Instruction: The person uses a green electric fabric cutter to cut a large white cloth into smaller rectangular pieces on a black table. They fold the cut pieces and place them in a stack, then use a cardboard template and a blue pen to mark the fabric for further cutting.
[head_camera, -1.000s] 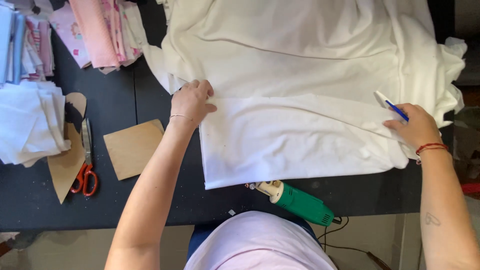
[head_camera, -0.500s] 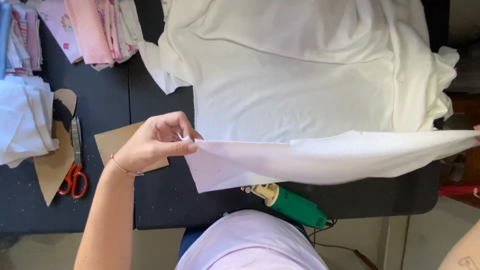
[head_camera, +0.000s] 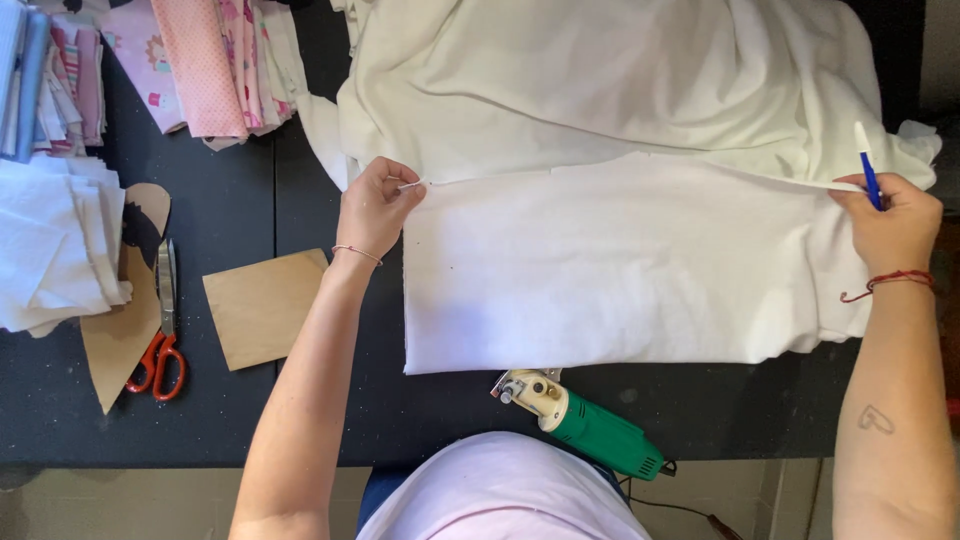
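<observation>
My left hand pinches the white cloth's folded edge, my right hand grips its far corner, seemingly with a pen, cloth stretched sideways between them.

The heap of cream cloth runs off the top edge. The folded pink fabrics and the stack at the far left are cut by the frame too. A white pile hides part of the brown paper pattern. The pen vanishes into the right hand. What the left hand pinches is too small to tell.
</observation>
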